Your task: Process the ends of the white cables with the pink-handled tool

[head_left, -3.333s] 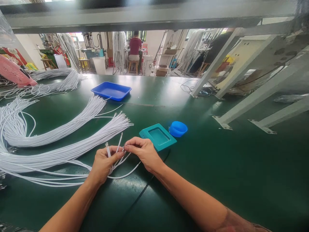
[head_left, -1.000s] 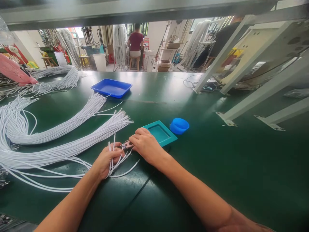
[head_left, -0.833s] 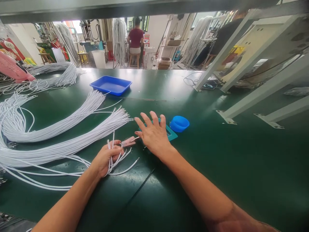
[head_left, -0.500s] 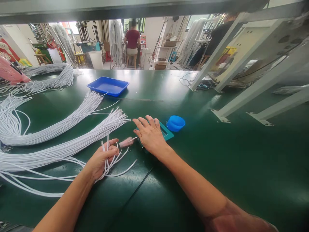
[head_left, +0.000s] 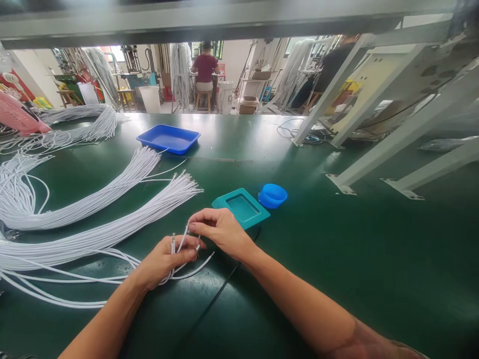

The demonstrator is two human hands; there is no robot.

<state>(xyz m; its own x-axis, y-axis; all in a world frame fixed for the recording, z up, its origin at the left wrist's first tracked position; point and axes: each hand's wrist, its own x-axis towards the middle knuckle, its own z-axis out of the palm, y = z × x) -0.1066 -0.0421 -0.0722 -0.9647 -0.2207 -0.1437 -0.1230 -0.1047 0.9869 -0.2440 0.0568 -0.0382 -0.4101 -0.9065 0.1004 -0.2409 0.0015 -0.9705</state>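
Cannot read the small dark mark on the white bucket [head_left: 225, 97] at upper centre. Grips several loose white cables [head_left: 181, 241], left of centre, in the curled fingers of the left hand [head_left: 164, 262]; pinches one tip between thumb and forefinger of the right hand [head_left: 228, 234], partly blocking the teal tray [head_left: 263, 214]. Blocks upper right with slanting metal legs [head_left: 374, 153].

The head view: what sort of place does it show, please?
Probably a factory workshop: bundles of white cables lie on a long green table, and beyond it a person sits on a stool.
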